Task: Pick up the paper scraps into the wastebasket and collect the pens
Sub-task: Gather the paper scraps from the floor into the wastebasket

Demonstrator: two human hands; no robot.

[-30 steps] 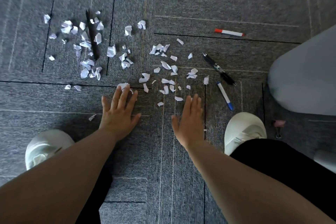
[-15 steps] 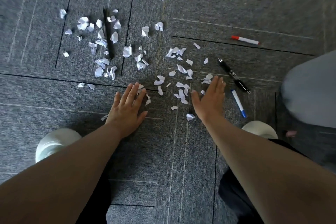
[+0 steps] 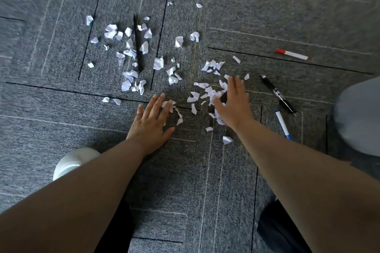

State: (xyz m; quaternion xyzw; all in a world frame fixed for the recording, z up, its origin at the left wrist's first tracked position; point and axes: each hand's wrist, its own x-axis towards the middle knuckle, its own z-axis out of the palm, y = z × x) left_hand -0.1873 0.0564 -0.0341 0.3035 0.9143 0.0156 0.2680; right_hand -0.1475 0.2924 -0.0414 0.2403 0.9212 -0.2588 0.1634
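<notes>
Several white paper scraps [image 3: 158,63] lie scattered over the grey carpet, thickest at the upper left and centre. My left hand [image 3: 150,122] lies flat on the carpet, its fingertips touching a few scraps. My right hand [image 3: 233,102] is flat with straight fingers among the central scraps. A black pen [image 3: 138,44] lies among the left scraps. Right of my right hand lie a black pen [image 3: 277,94] and a blue-capped marker [image 3: 282,124]. A red-capped marker [image 3: 292,54] lies farther back on the right. The grey wastebasket [image 3: 358,117] stands at the right edge.
My white shoe [image 3: 72,162] is at the lower left beside my left forearm. Dark trouser fabric [image 3: 275,230] shows at the lower right. Grey carpet tiles [image 3: 267,6] with dark seams cover the whole floor.
My right hand has slid forward and left into the central scraps, bunching them. My left hand has edged forward to the scraps. The view has shifted, and the wastebasket sits farther right.
</notes>
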